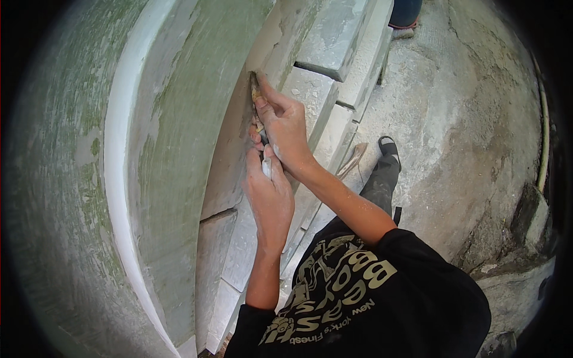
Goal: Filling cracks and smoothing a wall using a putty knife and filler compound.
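Note:
A narrow dark tool with yellowish patches (255, 89) points away from me, its tip against the beige surface (227, 173) at the foot of the curved greenish wall (167, 119). Gripping the tool from above is my right hand (283, 128), fingers closed round it. My left hand (267, 197) is closed just behind, on the tool's lower end, where a short whitish part shows by its thumb. Both hands are dusty and sit over the pale stone blocks (313, 89).
The blocks form stepped rows along the wall, which has a white curved band (119, 167). To the right are a rough grey floor (453, 119), my sandalled foot (388, 149), a dark container (406, 12) at the top and a pale pipe (543, 155) at the far edge.

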Demonstrator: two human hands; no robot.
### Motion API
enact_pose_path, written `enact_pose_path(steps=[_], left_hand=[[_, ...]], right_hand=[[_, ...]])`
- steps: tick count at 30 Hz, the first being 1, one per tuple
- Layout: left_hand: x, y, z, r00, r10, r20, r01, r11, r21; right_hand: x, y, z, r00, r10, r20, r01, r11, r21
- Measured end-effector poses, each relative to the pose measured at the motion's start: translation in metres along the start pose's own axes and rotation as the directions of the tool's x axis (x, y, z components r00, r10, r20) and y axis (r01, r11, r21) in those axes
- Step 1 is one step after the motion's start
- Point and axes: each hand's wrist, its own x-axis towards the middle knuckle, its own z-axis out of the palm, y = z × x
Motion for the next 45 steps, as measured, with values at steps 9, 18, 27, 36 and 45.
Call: enact_pose_path(steps=[9,18,27,36,45], left_hand=[[0.008,0.012,0.002,0.997,-0.033,0.071,0.035,0.999,-0.024],[0.021,0.015,0.004,0.990,-0.026,0.137,0.024,1.000,0.020],[0.026,0.022,0.002,0.959,-0.164,0.232,0.154,0.986,0.061],[0.024,0.014,0.003,0.986,0.013,0.167,-0.015,1.000,0.013],[0.019,0.018,-0.004,0.975,-0.079,0.207,0.084,0.996,-0.016]], right_hand=[[-0.005,-0.002,-0.004,1.000,-0.011,-0.026,0.011,1.000,-0.005],[0.015,-0.011,-0.007,0.996,-0.019,-0.092,0.021,1.000,0.015],[0.009,-0.014,-0.006,0.994,0.022,-0.110,-0.015,0.998,0.064],[0.007,-0.011,-0.004,0.991,0.005,-0.131,-0.007,1.000,-0.017],[-0.001,-0.004,0.000,0.995,0.028,-0.094,-0.031,0.999,-0.037]])
